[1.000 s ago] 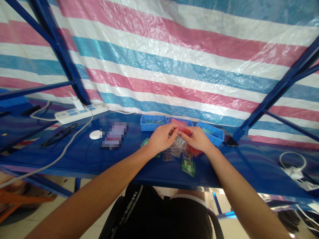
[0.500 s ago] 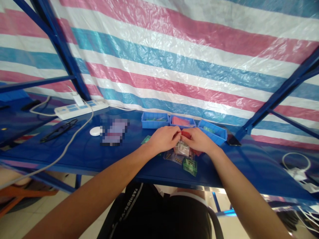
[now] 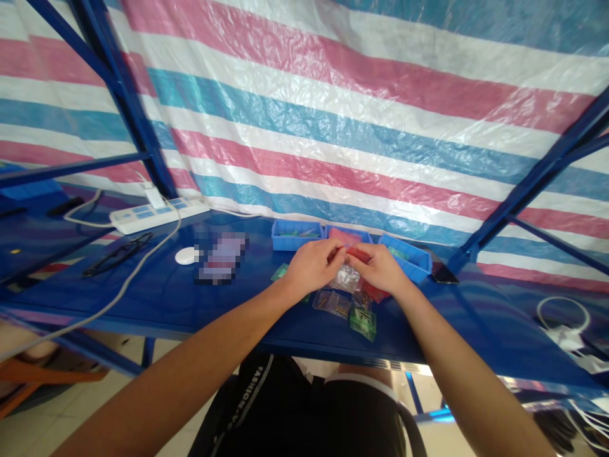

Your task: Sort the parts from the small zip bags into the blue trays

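Note:
My left hand (image 3: 311, 265) and my right hand (image 3: 380, 266) meet over the table, fingertips pinched together at the top of a small clear plastic bag (image 3: 346, 278). Red plastic (image 3: 360, 255) shows between the fingers of the right hand; whether it belongs to the same bag I cannot tell. Just below lies a clear bag with brass-coloured pins (image 3: 332, 303), beside a green bag with dark pieces (image 3: 363, 322). More red plastic (image 3: 375, 292) pokes out under my right hand. Another green packet (image 3: 280, 272) is partly hidden by the left hand.
Behind the hands stand a blue bin with green packets (image 3: 295, 242), a bin with red packets (image 3: 345, 235) and a third angled bin (image 3: 413, 270). A power strip (image 3: 159, 216), cable, black glasses (image 3: 118, 254), white round object (image 3: 186, 256) and blurred-out item lie left. A dark phone (image 3: 445, 271) lies right.
The clear bag under the fingers has shifted slightly up, uncovering more of the bag with pins below. Both hands stay pinched together. The whole view has moved a little.

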Demonstrator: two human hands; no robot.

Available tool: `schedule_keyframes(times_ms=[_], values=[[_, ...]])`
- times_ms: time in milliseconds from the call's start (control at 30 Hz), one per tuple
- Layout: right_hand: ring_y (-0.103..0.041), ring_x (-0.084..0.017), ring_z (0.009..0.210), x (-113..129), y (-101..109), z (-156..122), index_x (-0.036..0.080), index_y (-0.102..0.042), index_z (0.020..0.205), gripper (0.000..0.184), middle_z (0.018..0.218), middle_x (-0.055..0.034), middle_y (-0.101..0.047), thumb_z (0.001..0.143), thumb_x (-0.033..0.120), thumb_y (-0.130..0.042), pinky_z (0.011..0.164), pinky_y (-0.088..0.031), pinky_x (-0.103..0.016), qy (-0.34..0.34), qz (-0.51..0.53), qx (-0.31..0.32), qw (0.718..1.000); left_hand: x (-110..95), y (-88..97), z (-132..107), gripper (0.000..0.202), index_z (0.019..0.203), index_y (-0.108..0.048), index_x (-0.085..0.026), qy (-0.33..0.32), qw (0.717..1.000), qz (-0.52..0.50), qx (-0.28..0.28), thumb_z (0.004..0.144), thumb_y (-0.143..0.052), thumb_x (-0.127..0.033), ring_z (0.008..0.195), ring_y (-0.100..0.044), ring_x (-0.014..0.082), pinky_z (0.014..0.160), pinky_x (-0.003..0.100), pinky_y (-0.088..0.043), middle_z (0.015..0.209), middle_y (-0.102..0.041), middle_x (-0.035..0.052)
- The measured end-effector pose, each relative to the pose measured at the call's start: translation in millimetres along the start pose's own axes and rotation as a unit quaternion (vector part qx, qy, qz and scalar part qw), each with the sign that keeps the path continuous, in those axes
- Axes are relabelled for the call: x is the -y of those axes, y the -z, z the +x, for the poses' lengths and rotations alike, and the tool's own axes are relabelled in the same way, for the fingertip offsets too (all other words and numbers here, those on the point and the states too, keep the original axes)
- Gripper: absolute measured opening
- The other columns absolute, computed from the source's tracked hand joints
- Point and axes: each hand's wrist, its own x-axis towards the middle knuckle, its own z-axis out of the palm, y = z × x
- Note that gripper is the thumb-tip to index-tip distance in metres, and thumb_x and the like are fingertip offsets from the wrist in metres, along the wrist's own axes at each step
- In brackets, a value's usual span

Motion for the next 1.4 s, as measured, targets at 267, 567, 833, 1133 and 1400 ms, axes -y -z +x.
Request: schedule_keyframes(times_ms=[267, 567, 833, 1133, 1400], values=[[-0.063, -0.02, 0.07, 2.2, -2.6, 3.2, 0.021, -0.077, 0.094, 0.04, 0.084, -0.0033, -0.076, 0.098, 0.061, -0.07, 0.065, -0.049, -0.032, -0.064, 0.161, -0.032, 0.984, 1.6, -1.6, 0.1, 0.018, 0.096, -0.065, -0.022, 0.023, 0.999, 0.001, -0.024, 0.108, -0.055, -0.032, 0.07, -0.066, 0.0186, 0.067, 0.032, -0.044, 0.082, -0.072, 0.0014], [-0.064, -0.02, 0.07, 3.3, -1.5, 6.0, 0.022, -0.076, 0.089, 0.046, 0.078, -0.0033, -0.074, 0.096, 0.067, -0.071, 0.066, -0.052, -0.032, -0.08, 0.191, -0.05, 0.977, -1.4, -0.2, -0.4, 0.025, 0.095, -0.068, -0.022, 0.016, 1.0, -0.003, -0.022, 0.11, -0.053, -0.036, 0.07, -0.066, 0.0188, 0.067, 0.031, -0.044, 0.079, -0.071, 0.0015], [-0.067, -0.021, 0.069, 3.2, -0.7, 5.2, 0.022, -0.075, 0.087, 0.044, 0.075, -0.0034, -0.074, 0.098, 0.064, -0.07, 0.065, -0.052, -0.033, -0.072, 0.171, -0.051, 0.981, -0.9, 0.4, -0.8, 0.023, 0.098, -0.068, -0.023, 0.02, 0.999, -0.002, -0.032, 0.11, -0.053, -0.035, 0.069, -0.065, 0.0192, 0.067, 0.032, -0.043, 0.077, -0.07, 0.0007], [-0.068, -0.022, 0.073, 3.4, -0.9, 4.3, 0.022, -0.077, 0.09, 0.044, 0.079, -0.0041, -0.076, 0.098, 0.065, -0.069, 0.066, -0.051, -0.033, -0.077, 0.169, -0.038, 0.982, -0.8, 1.0, -0.4, 0.022, 0.099, -0.069, -0.023, 0.023, 0.999, -0.004, -0.032, 0.109, -0.054, -0.035, 0.068, -0.065, 0.0192, 0.065, 0.031, -0.042, 0.075, -0.068, 0.0005], [-0.064, -0.02, 0.071, -1.0, -1.4, 2.5, 0.021, -0.075, 0.087, 0.046, 0.079, -0.0035, -0.074, 0.102, 0.063, -0.063, 0.065, -0.047, -0.032, -0.06, 0.135, 0.016, 0.989, 1.2, 1.3, 0.1, 0.022, 0.103, -0.07, -0.022, 0.031, 0.998, 0.042, 0.04, 0.109, -0.052, -0.033, 0.075, -0.07, 0.0212, 0.069, 0.031, -0.047, 0.086, -0.075, 0.004]])
